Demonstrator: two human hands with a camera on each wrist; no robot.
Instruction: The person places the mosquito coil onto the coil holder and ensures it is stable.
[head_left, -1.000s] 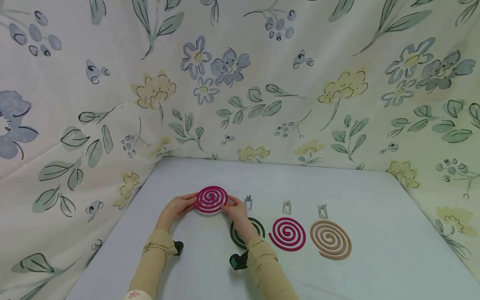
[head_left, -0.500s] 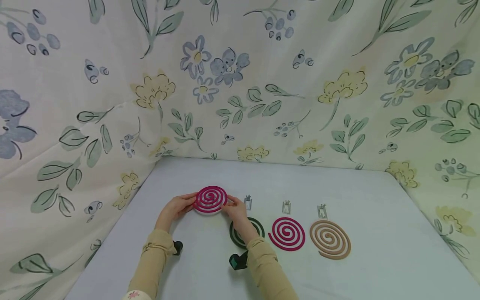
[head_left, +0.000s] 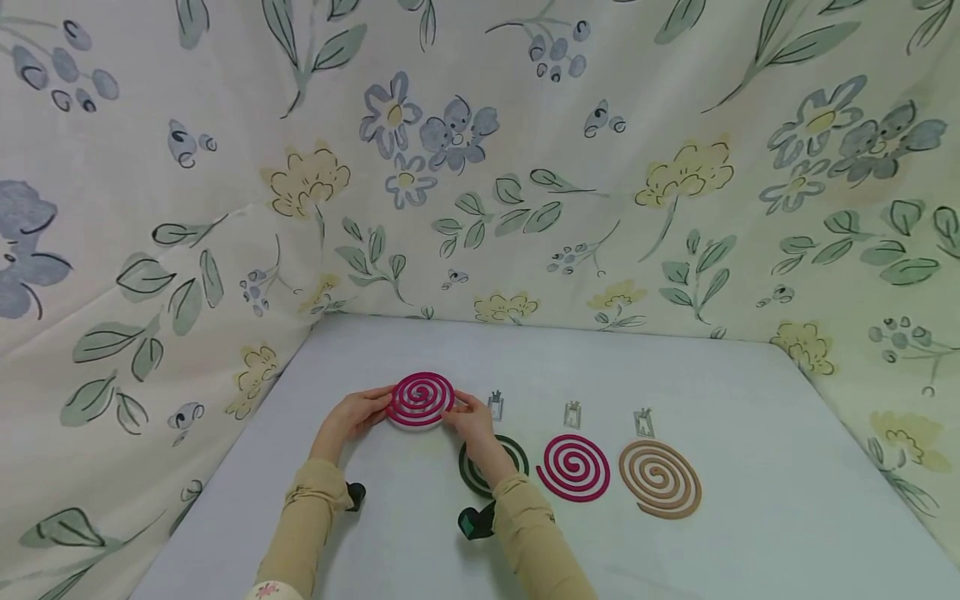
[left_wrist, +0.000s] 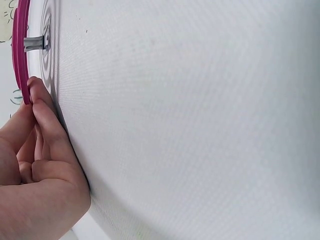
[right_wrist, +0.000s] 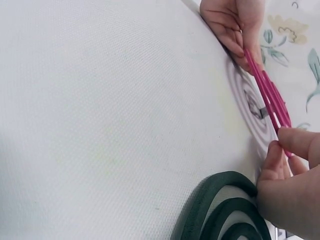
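Note:
A magenta mosquito coil [head_left: 422, 392] is held level, a little above the white table [head_left: 405, 533]. My left hand [head_left: 358, 414] pinches its left rim between thumb and fingers. On the opposite rim, my right hand [head_left: 476, 427] pinches it the same way. Under the coil's middle, a small metal stand [left_wrist: 34, 43] rises from the table and reaches up to the coil's underside. A dark green coil [right_wrist: 197, 205] lies flat below my right forearm, which partly covers it in the head view.
Right of the green coil lie a second magenta coil [head_left: 574, 467] and a tan coil [head_left: 657, 477]. Behind this row are three flat metal stands, at left [head_left: 496, 406], middle [head_left: 573, 414] and right [head_left: 644, 422]. Floral cloth [head_left: 480, 267] hangs around the table's back and sides.

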